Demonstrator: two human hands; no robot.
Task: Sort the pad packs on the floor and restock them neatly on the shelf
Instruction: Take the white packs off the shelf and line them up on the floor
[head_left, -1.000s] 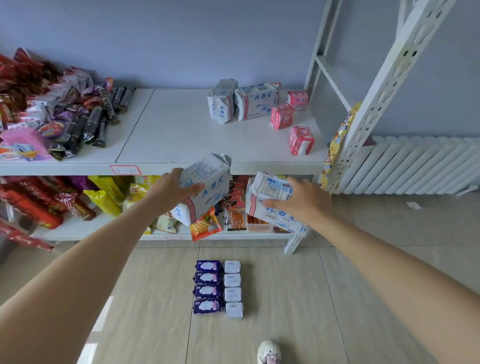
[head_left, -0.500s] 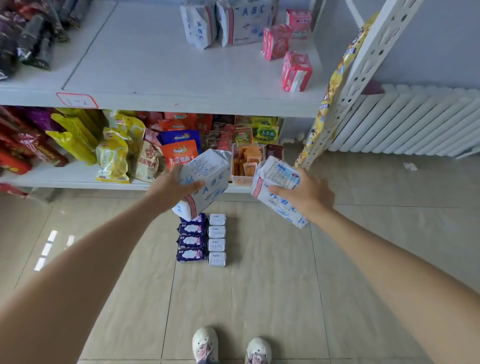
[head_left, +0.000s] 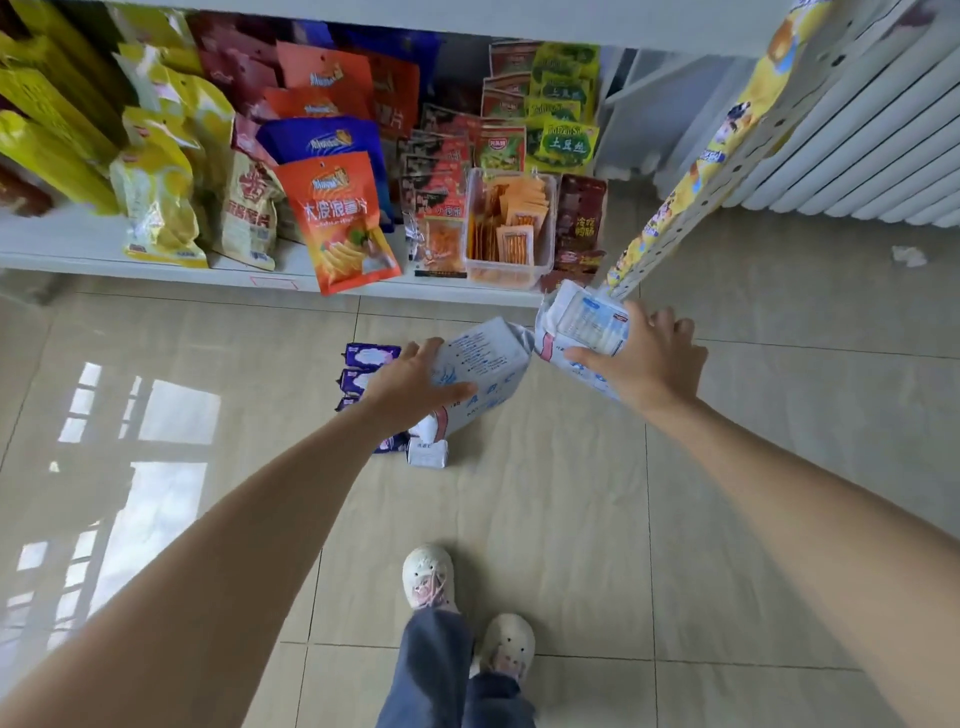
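- Left hand is gripping a white pack, held in the air over the floor row of small packs.
- Right hand is clutching a second pack, just beside the first, near the lower shelf edge.
- Step looks like sorting: person is carrying both packs low.
- Next probably needs placing them down in line, or lifting them to the shelf.
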